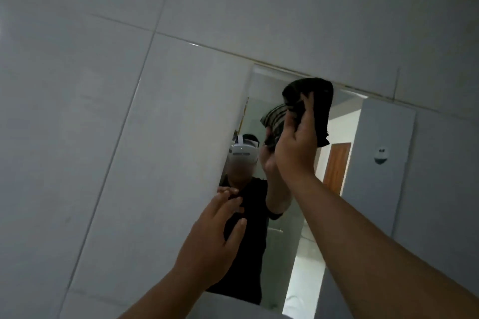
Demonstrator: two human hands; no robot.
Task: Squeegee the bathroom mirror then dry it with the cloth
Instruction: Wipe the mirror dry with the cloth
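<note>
A frameless mirror [383, 137] hangs on the tiled wall, tilted in my view. My right hand [295, 147] is raised near the mirror's top edge and grips a dark cloth [318, 103], which is pressed against the glass. My left hand [215, 241] is lower, fingers spread, with its fingertips touching the mirror's left edge and nothing in it. The glass reflects a person in a black top with a white headset, plus the cloth and both hands. No squeegee is in view.
Large pale grey wall tiles [103, 85] surround the mirror on the left and above. The mirror reflects a wooden door [337, 166] and a small white wall fitting [381, 155].
</note>
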